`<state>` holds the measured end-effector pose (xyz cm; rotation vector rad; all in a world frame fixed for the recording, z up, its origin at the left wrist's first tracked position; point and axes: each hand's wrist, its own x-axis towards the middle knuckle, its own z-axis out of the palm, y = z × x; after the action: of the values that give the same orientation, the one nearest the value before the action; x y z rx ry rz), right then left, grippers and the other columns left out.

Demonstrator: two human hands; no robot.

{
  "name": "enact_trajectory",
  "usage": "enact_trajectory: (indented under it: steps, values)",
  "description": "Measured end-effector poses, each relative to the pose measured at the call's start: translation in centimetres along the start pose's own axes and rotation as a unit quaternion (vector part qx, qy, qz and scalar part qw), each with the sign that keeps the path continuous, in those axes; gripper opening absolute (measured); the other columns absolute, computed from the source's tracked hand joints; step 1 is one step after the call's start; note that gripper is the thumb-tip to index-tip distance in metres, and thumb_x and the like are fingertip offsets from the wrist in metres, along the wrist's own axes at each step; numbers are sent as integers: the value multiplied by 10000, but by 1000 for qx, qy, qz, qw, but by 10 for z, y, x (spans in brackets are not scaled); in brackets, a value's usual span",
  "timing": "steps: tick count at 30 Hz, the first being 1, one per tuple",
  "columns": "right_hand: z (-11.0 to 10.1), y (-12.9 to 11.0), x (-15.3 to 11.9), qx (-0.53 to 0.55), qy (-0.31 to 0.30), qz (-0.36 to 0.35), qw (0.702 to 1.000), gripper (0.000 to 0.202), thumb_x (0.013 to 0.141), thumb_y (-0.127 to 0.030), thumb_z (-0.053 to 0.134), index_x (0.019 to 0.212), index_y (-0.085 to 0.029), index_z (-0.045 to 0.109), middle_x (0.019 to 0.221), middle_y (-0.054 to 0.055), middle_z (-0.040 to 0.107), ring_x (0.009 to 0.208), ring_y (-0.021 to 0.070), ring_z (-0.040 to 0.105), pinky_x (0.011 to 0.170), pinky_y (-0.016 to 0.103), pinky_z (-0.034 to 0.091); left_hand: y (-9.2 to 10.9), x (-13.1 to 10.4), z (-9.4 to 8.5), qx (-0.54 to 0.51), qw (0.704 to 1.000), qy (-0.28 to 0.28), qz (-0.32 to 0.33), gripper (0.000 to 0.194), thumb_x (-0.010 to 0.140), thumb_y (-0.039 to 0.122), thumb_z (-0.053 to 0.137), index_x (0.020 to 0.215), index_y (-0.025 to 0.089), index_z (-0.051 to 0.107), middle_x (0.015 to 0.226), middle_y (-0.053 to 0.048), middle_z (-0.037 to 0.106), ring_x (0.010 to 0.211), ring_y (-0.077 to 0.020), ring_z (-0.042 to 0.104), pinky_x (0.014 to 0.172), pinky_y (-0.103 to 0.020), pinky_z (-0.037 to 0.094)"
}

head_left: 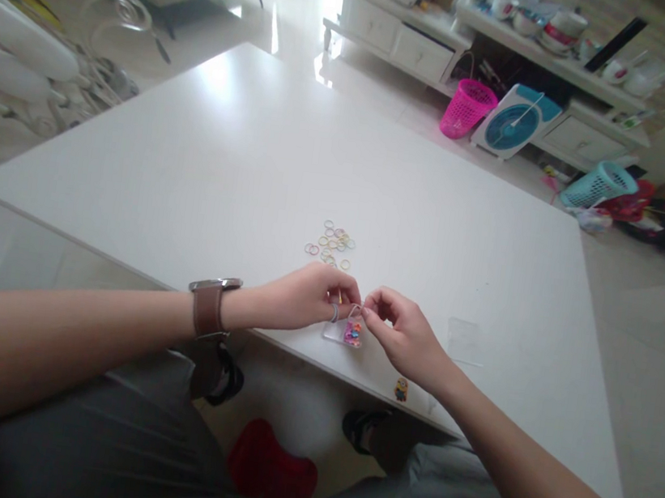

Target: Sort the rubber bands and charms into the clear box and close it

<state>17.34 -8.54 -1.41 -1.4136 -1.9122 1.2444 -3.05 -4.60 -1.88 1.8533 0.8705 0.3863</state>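
Because it seems slight, the left hand and right hand pinch a thin pale loop near a clear plastic case.

I see one head-worn camera, which faces forward and down across the white table: left hand and right hand near, toward six o'clock, cabinet far, toward one.

The tabletop looks smooth and glossy, the small container clear plastic, the watch strap leathery.
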Motion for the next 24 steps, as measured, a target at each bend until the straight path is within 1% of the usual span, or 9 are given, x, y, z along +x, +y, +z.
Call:
enact_trajectory:
  steps: [5, 8, 11, 14, 17, 20, 24]
  values:
    - [2, 3, 0, 17, -7, -5, 1000, 166, 902, -289, 534, 784, -175, 551, 732, 2, 557, 688, 123, 492, 619, 241, 377, -6, 1, 4, -29, 999, -19, -11, 119, 860, 259, 572, 857, 158, 636, 691, 1, 650, 640, -106, 574, 583, -213, 402]
    - [4, 2, -1, 37, -22, -1, 999, 203, 902, -359, 574, 826, -171, 574, 754, 8, 580, 703, 127, 511, 639, 246, 395, -7, 0, 5, -33, 999, -13, -14, 100, 854, 254, 576, 849, 161, 613, 685, 5, 642, 633, -105, 572, 575, -210, 399]
    - [6, 1, -3, 50, -33, -3, 998, 192, 887, -358, 607, 848, -170, 589, 754, 6, 591, 700, 126, 520, 644, 246, 406, -7, 0, 4, -44, 999, -15, -19, 125, 860, 283, 584, 854, 160, 608, 680, 2, 642, 634, -110, 584, 576, -213, 410]
    - [8, 1, -3, 75, -31, -1, 997, 188, 908, -341, 574, 829, -172, 589, 737, 8, 600, 700, 128, 536, 642, 245, 412, -9, 0, 4, -92, 995, -38, -28, 165, 877, 320, 577, 871, 157, 601, 687, -7, 650, 650, -123, 615, 589, -222, 442]
    - [8, 4, -2, 118, -37, 10, 992, 211, 905, -366, 578, 817, -173, 579, 724, 8, 599, 685, 130, 544, 637, 248, 426, -12, 1, 4, -149, 987, -59, -30, 188, 881, 342, 585, 867, 155, 591, 711, -13, 656, 665, -129, 629, 608, -235, 469]
    - [7, 8, -1, 132, -26, 19, 991, 224, 893, -375, 589, 804, -170, 582, 729, 8, 587, 682, 129, 537, 635, 250, 433, -13, 2, 3, -189, 979, -64, -35, 194, 869, 347, 611, 873, 154, 590, 731, -13, 658, 667, -125, 624, 611, -240, 475]
    - [4, 10, 1, 103, -2, 33, 994, 210, 877, -365, 594, 812, -166, 607, 720, 5, 576, 682, 129, 525, 623, 248, 427, -11, 4, 1, -183, 981, -55, -39, 212, 859, 351, 626, 893, 142, 631, 748, -22, 658, 660, -119, 611, 615, -244, 476]
